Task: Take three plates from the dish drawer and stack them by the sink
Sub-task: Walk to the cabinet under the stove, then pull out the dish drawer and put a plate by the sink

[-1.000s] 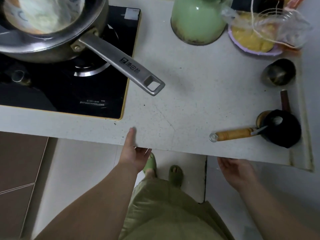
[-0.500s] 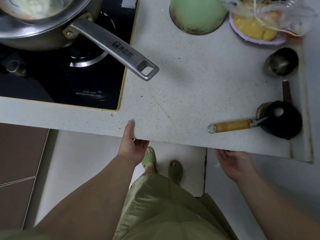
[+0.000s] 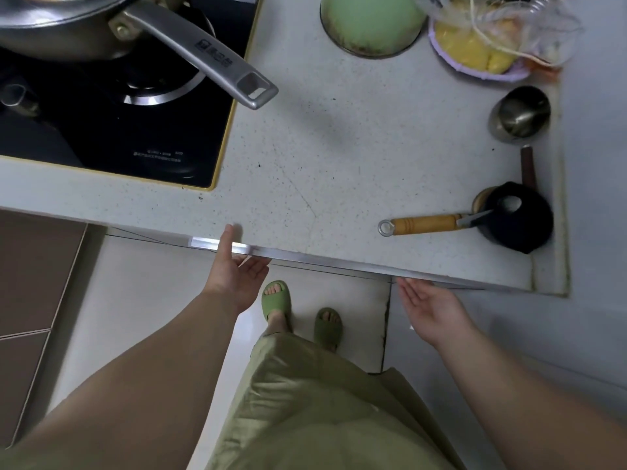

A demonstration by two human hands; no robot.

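- Hands reach under the front edge of the pale speckled stone table point(image 3: 339, 157), where a thin metal strip point(image 3: 305, 256), the top edge of the dish drawer, shows just below the rim.
- Left hand point(image 3: 234, 269): thumb on top of the table edge, fingers curled under the strip, its grip closed loosely on that edge.
- Right hand point(image 3: 431, 307): palm up, fingers slack and spread, fingertips at the strip; grip open, holding nothing.
- No plates are in view; the drawer's inside is hidden.
- On the table: steel saucepan point(image 3: 84, 28) on the black hob point(image 3: 118, 130), wooden-handled knife point(image 3: 427, 224), green round pot point(image 3: 371, 22).
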